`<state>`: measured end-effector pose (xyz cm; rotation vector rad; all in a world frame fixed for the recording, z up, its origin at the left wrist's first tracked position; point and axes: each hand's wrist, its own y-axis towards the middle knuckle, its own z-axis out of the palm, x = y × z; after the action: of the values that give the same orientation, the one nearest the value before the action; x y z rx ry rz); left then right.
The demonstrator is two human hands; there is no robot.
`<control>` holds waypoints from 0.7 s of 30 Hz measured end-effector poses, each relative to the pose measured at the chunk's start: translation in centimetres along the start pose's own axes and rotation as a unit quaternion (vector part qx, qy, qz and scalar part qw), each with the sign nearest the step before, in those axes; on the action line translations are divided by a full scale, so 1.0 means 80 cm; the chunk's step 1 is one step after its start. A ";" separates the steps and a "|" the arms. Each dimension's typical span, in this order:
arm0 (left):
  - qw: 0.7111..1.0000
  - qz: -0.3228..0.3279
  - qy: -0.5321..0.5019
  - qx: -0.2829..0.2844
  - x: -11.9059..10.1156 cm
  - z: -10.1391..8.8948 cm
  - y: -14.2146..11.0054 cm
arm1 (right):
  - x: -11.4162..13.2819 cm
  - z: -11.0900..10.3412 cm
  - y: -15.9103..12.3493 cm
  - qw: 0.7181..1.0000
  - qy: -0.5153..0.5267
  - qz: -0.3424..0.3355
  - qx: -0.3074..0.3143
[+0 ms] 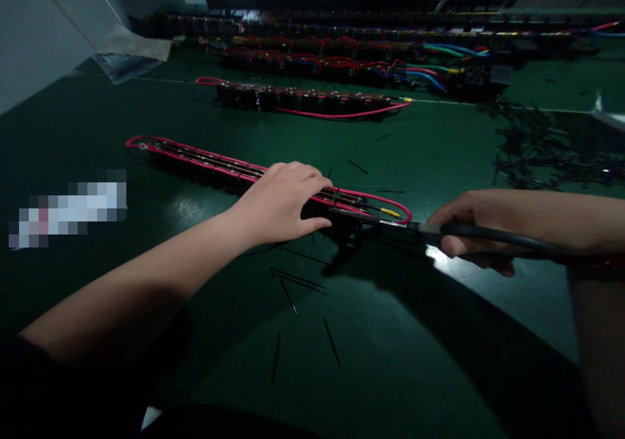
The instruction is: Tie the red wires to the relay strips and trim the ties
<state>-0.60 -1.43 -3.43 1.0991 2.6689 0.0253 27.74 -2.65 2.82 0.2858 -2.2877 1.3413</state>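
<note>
1. Nearest the camera, a dark sleeve is covering the upper part of a bare forearm reaching in from the left.
2. The left hand is lying palm down across a long, narrow, dark assembly on the green tabletop; its thumb and forefinger are standing apart. Whether its other fingertips are clamping the far edge, one cannot tell.
3. The right hand is closing around a black tool with a long curved handle, just beside the assembly's right end; the tool's type is not showing clearly.
4. A red insulated cable is running along both long sides and looping at each end. A silver ring terminal is lying at the left end, a yellow sleeved tip at the right. Dark bands are crossing the cable at intervals, so its fastening is apparently well advanced; whether any binding is remaining, one cannot tell.
5. Thin black strips are lying scattered around, apparently trimmings, and a black tangled heap is resting farther right.
6. Beyond, a similar dark strip is bearing red cable, its near length bowing loosely outward; farther units are carrying red, blue and green wires.
</note>
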 end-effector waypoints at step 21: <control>1.000 -0.006 0.004 0.005 -0.001 0.000 0.000 | -0.007 0.001 0.001 1.000 -0.002 0.028 0.014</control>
<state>-0.50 -1.48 -3.41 1.0877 2.6854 0.0127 28.17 -2.74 2.43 0.2362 -2.2983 1.4026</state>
